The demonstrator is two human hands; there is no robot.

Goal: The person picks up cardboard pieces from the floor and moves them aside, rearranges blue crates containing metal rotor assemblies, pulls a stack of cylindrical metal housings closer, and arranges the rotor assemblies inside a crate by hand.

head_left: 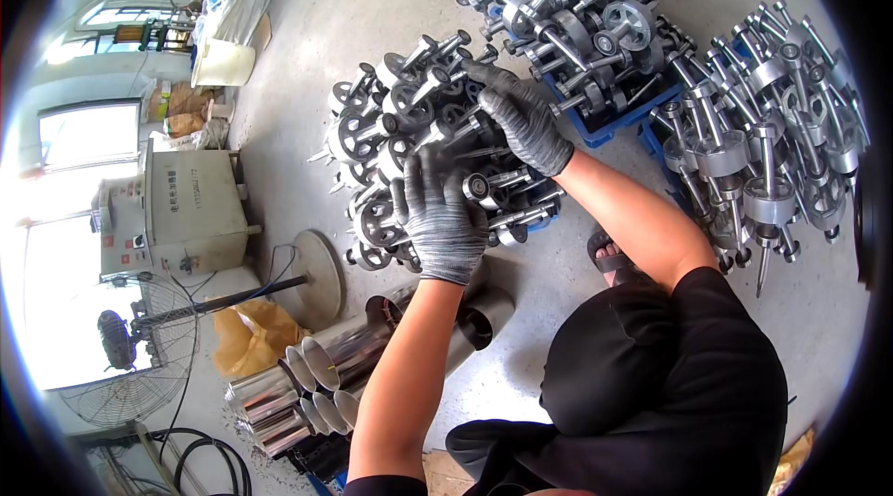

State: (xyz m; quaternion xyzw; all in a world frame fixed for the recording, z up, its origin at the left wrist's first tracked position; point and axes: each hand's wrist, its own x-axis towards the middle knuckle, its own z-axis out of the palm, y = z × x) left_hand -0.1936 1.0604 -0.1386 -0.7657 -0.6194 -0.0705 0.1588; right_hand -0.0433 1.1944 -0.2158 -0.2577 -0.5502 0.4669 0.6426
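Note:
Both of my hands wear grey striped knit gloves and reach over a heap of metal rotors (358,138), each with a shaft, a round spoked body and bearings on the shaft. My left hand (439,221) lies over the near side of the heap, palm down, fingers stretched and apart. Farther off and to the right, my right hand (526,119) extends its fingers leftward over the heap's far edge, also apart. Neither hand visibly grips a rotor, though the palms are hidden. Between the hands a few shafts look blurred.
More rotors (628,26) fill a blue crate (595,135) beyond my right hand, and another heap (772,203) stands at the right. Shiny metal tubes (321,364) lie near my left forearm. A pedestal fan (116,338) and a beige cabinet (200,207) stand left. My sandalled foot (609,259) is on the floor.

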